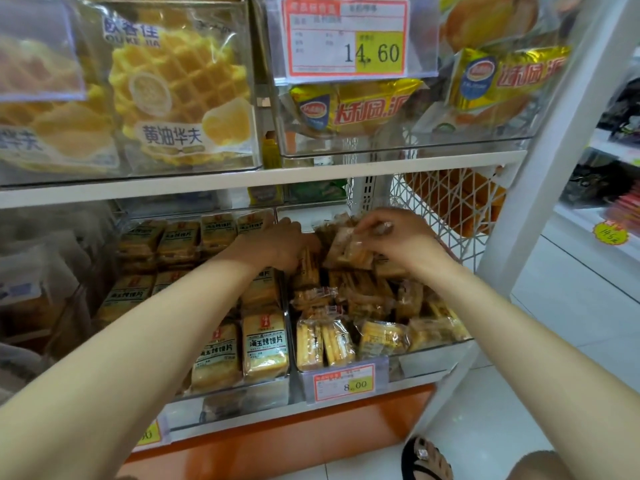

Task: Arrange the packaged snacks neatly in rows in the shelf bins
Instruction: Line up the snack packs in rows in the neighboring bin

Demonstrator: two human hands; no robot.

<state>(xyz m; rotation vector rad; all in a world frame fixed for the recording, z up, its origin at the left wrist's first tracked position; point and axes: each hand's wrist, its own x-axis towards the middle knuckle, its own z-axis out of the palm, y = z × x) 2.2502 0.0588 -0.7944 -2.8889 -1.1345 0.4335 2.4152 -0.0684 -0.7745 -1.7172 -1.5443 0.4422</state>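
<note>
Packet [346, 247] at far end of bin [433, 351]: pinching it with right hand [398, 240] fingertips, long axis slanting near-left toward left hand [284, 240], fingers hidden.

At 12 o'clock the upper price tag [344, 36] reads 14.60; at 6 o'clock the lower price tag [344, 381] reads 8.00. At 10 o'clock the waffle packet [180, 95] says OUKEJIA, 黄油华夫.

Arms outstretched, left hand [284, 241] palm-down, right hand [403, 239] tight on packet [346, 247]

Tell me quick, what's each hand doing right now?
Left hand: grip hidden, cannot be told.
Right hand: pinches a clear snack packet.
</note>
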